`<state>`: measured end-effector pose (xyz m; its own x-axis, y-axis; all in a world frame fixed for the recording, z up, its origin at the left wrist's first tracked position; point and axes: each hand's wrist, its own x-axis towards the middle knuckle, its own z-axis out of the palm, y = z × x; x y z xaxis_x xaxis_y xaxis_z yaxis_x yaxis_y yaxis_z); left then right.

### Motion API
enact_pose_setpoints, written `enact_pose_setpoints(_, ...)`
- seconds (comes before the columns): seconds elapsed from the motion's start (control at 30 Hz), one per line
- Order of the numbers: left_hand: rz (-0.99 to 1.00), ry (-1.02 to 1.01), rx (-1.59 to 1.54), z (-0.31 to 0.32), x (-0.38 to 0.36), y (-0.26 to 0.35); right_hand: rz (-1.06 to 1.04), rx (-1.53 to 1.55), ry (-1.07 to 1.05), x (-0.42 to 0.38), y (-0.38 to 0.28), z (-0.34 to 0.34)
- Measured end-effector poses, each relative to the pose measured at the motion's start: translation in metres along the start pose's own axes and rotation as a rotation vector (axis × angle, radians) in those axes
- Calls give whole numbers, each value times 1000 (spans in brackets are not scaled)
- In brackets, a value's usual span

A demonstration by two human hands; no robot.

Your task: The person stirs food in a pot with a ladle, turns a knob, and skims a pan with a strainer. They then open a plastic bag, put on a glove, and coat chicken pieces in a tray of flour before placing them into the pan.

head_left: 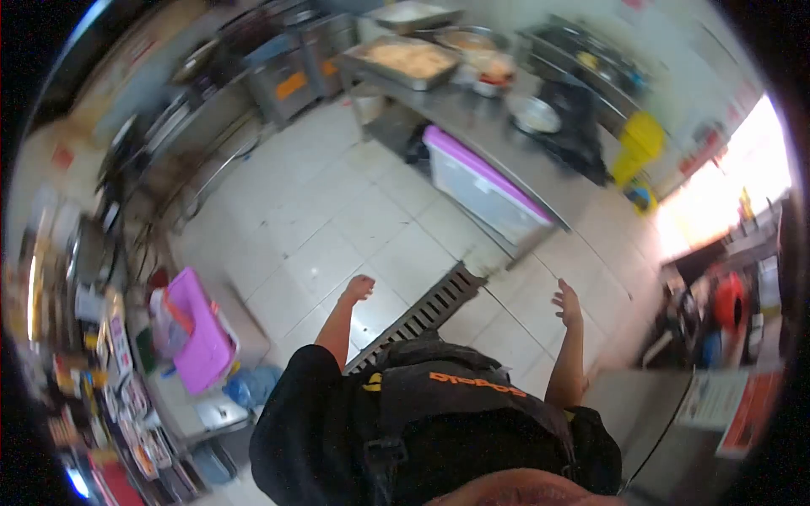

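My left hand (360,287) hangs over the white tiled floor, its fingers curled in, with no object showing in it. Farther right, my right hand (566,301) is open and empty, fingers apart. Neither hand touches anything. Between them on the floor runs a slotted metal drain grate (430,304). A dark apron (447,396) with orange lettering covers my front. Beyond my right hand, a clear storage box with a purple lid (485,190) stands under a steel table (456,105).
The steel table bears a tray of pale food (409,61), a metal bowl (537,115) and a black plastic bag (574,126). On the left are a purple lid (200,329) and cluttered shelves. A yellow container (639,148) stands near the bright doorway. A steel surface (633,413) is close on my right.
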<state>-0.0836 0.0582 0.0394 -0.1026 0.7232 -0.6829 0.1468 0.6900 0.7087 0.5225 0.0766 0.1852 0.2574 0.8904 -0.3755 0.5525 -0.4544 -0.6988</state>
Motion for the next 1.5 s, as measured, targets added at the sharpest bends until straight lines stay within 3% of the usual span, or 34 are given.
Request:
enact_pose_setpoints(0.07, 37, 78, -298, -16, -29, 2, 74, 21, -415, 9, -67, 33)
enact_pose_setpoints(0.1, 22, 105, -287, -49, -43, 8, 108, -182, -457, 21, -96, 74)
enact_pose_setpoints(0.13, 8, 86, -316, -41, -39, 5, 153, -177, -509, 23, -125, 77)
enact_pose_setpoints(0.2, -15, 70, -427, -34, -36, -13, 215, -84, -755, 59, -123, 116)
enact_pose_setpoints(0.33, -106, 104, -508, -17, -12, -4, 314, -200, -1459, 99, -173, 175)
enact_pose_setpoints(0.4, -158, 134, -478, -6, 11, -10, 164, -331, -1336, 124, -172, 197)
enact_pose_setpoints(0.5, -289, 140, -524, 13, 77, -78, 178, -512, -1194, 130, -242, 194)
enact_pose_setpoints(0.57, -486, 171, -373, 29, 80, -62, 164, -611, -1146, 146, -281, 199)
enact_pose_setpoints(0.67, -354, 29, -467, 27, 74, -41, -223, -881, -1280, 300, -205, 288)
enact_pose_setpoints(0.7, -443, 52, -441, 26, 84, -25, -118, -822, -1285, 303, -221, 290)
enact_pose_setpoints(0.73, -539, 73, -413, 22, 95, -17, -502, -684, -1531, 338, -193, 316)
enact_pose_setpoints(0.77, -434, 17, -455, 13, 87, 2, -1033, -425, -1707, 372, -167, 342)
enact_pose_setpoints(0.8, -369, 56, -507, 5, 87, 15, -1429, -123, -1747, 417, -129, 373)
enact_pose_setpoints(0.83, -361, 128, -566, -1, 97, 20, -644, -449, -1662, 408, -131, 363)
enact_pose_setpoints(0.87, -352, 201, -623, -5, 107, 23, 111, -461, -1236, 404, -126, 355)
enact_pose_setpoints(0.9, -359, 199, -573, -14, 115, 24, 207, -482, -1097, 398, -143, 350)
enact_pose_setpoints(1.07, -376, 188, -375, -67, 152, 10, 4, -656, -1082, 415, -226, 391)
enact_pose_setpoints(1.23, -423, 194, -679, -160, 177, -15, -264, -817, -1060, 422, -313, 483)
enact_pose_setpoints(1.37, -454, 274, -786, -284, 211, -9, -764, -979, -1030, 423, -402, 574)
enact_pose_setpoints(1.43, -341, 300, -782, -350, 230, -9, -1057, -1086, -939, 425, -451, 626)
enact_pose_setpoints(1.47, -260, 306, -781, -383, 239, -12, -1082, -1182, -886, 424, -478, 652)
enact_pose_setpoints(1.5, -246, 333, -787, -412, 236, 3, -831, -1305, -837, 410, -520, 680)
